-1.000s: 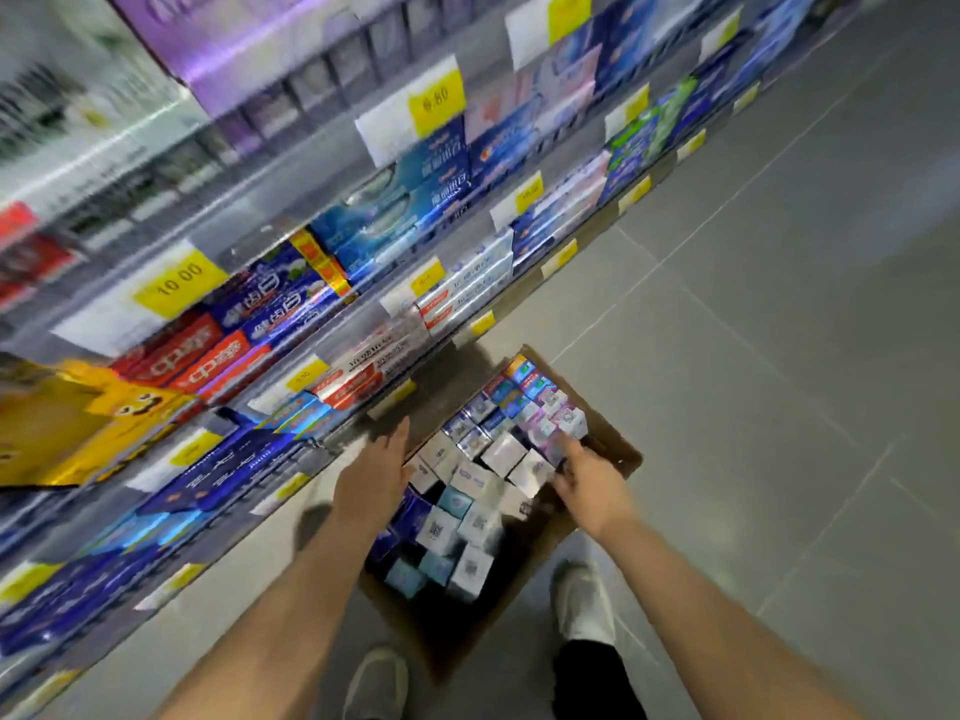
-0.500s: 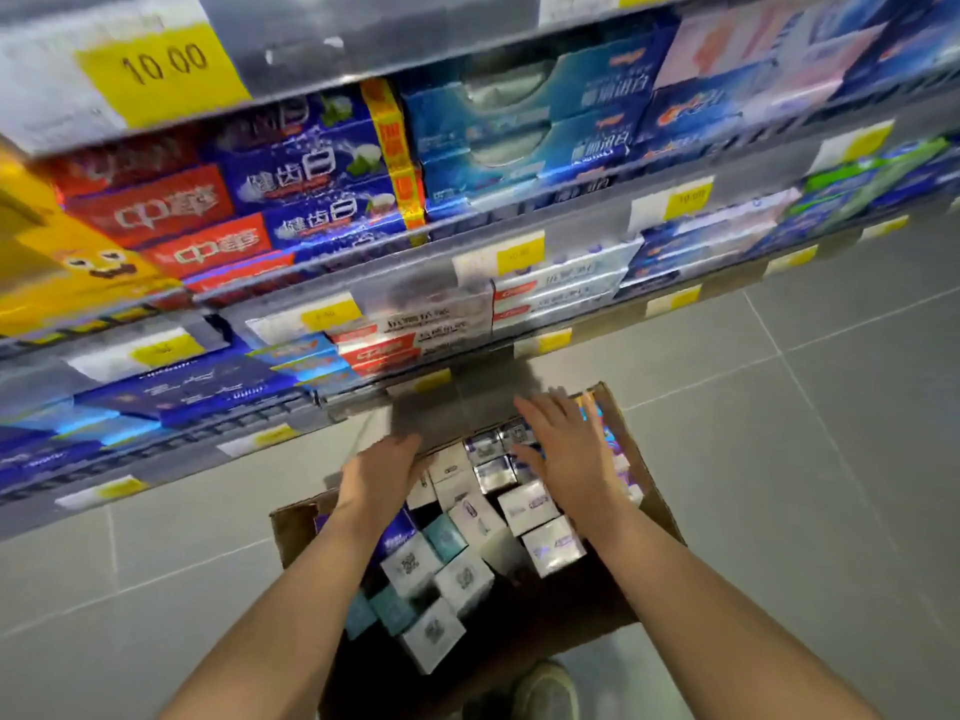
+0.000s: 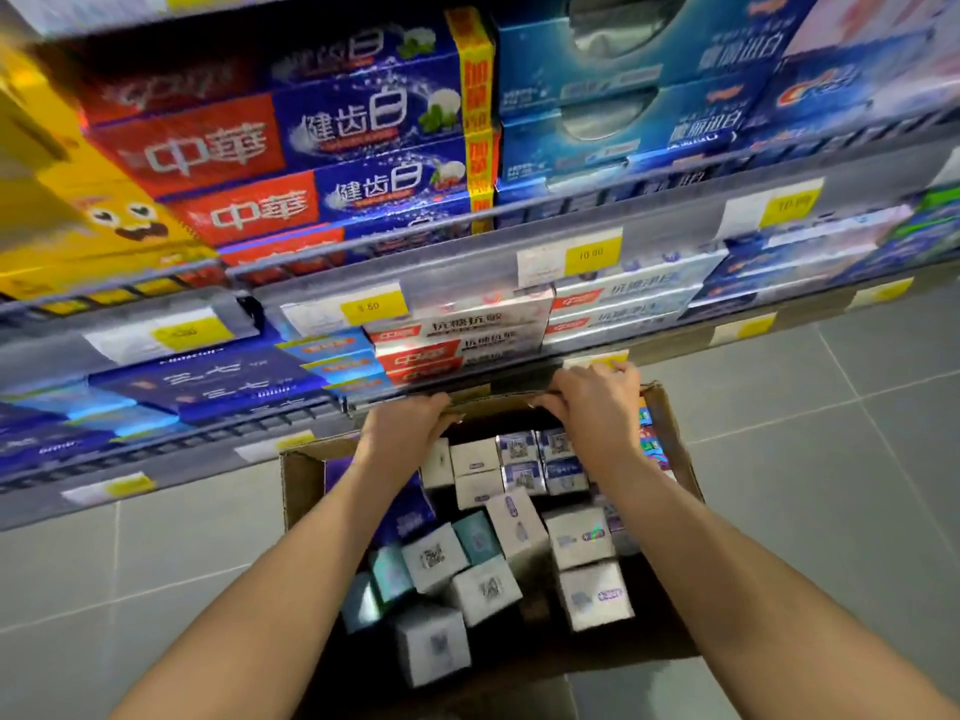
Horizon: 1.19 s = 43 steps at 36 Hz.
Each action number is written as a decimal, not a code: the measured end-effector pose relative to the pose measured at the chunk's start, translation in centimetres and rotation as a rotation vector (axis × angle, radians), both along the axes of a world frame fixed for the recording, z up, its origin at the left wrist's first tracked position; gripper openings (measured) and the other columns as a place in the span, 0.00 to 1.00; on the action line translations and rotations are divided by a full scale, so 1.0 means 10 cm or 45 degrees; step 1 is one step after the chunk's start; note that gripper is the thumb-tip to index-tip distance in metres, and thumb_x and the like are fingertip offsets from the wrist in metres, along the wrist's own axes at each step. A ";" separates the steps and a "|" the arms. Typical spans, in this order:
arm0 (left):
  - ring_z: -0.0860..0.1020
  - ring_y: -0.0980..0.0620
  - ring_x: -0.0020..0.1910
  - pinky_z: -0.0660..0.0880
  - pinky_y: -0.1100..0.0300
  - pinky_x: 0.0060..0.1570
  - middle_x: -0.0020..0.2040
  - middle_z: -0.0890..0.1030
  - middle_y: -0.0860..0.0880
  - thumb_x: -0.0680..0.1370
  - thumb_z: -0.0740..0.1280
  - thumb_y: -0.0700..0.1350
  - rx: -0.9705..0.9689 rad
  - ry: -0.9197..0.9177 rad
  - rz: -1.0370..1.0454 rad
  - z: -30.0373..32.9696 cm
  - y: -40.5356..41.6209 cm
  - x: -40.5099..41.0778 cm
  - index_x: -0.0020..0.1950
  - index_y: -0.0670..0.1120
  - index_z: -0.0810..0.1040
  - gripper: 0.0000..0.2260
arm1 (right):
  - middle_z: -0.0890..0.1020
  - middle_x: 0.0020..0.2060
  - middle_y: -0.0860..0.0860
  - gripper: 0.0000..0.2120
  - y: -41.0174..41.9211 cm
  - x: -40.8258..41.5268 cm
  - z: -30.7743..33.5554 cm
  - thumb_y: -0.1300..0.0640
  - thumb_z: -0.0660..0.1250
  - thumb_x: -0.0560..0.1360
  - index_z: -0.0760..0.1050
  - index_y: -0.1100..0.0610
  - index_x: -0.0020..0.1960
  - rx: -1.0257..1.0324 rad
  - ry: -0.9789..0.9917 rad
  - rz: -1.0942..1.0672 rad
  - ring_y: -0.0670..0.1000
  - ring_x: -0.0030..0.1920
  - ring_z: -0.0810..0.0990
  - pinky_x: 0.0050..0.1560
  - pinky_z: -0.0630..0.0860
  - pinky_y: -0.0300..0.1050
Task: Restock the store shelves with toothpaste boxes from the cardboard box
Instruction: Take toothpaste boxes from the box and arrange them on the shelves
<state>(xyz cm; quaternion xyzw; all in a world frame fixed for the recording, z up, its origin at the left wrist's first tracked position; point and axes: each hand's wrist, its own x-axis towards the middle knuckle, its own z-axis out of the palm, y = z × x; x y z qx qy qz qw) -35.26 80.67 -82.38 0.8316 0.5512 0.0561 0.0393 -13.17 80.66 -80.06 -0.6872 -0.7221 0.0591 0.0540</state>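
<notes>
Both hands grip the far edge of the cardboard box, which sits on the grey floor against the bottom of the shelves. The left hand and right hand curl their fingers over that rim. Toothpaste boxes stand on end inside, loosely packed; more lie stacked on the shelves above yellow price tags.

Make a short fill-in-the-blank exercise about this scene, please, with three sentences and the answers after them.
1. Both hands, left hand and right hand, grip the far ____ of the cardboard box.
2. The cardboard box stands on the grey tiled ____.
3. The toothpaste boxes in it stand on end, and neither hand holds ____ of them.

Missing words: flap; floor; any
</notes>
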 end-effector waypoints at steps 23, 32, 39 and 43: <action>0.83 0.48 0.39 0.80 0.57 0.34 0.43 0.83 0.47 0.64 0.79 0.41 -0.333 -0.318 0.150 1.39 -1.44 -0.04 0.49 0.44 0.82 0.16 | 0.78 0.58 0.55 0.20 -1.55 0.60 1.28 0.51 0.69 0.73 0.74 0.56 0.62 -0.609 0.235 -0.114 0.58 0.59 0.75 0.59 0.71 0.50; 0.80 0.50 0.45 0.79 0.60 0.38 0.46 0.82 0.49 0.72 0.67 0.48 -0.439 -0.377 0.134 1.55 -1.78 0.59 0.49 0.46 0.80 0.09 | 0.81 0.50 0.59 0.18 -1.84 1.08 1.43 0.56 0.73 0.69 0.79 0.61 0.56 -0.667 0.322 -0.139 0.61 0.52 0.79 0.54 0.75 0.51; 0.81 0.49 0.42 0.78 0.59 0.34 0.45 0.81 0.49 0.70 0.72 0.44 -0.582 -0.378 0.203 1.65 -1.99 1.07 0.49 0.47 0.80 0.09 | 0.76 0.61 0.52 0.20 -1.90 1.45 1.61 0.51 0.66 0.75 0.72 0.54 0.65 -0.843 0.290 -0.035 0.52 0.62 0.72 0.62 0.65 0.40; 0.82 0.49 0.41 0.77 0.60 0.33 0.45 0.82 0.49 0.69 0.70 0.45 -0.634 -0.386 0.251 1.75 -1.97 1.28 0.50 0.46 0.81 0.11 | 0.74 0.63 0.51 0.20 -1.85 1.60 1.67 0.50 0.64 0.76 0.70 0.54 0.67 -0.879 0.243 -0.020 0.51 0.64 0.70 0.63 0.63 0.40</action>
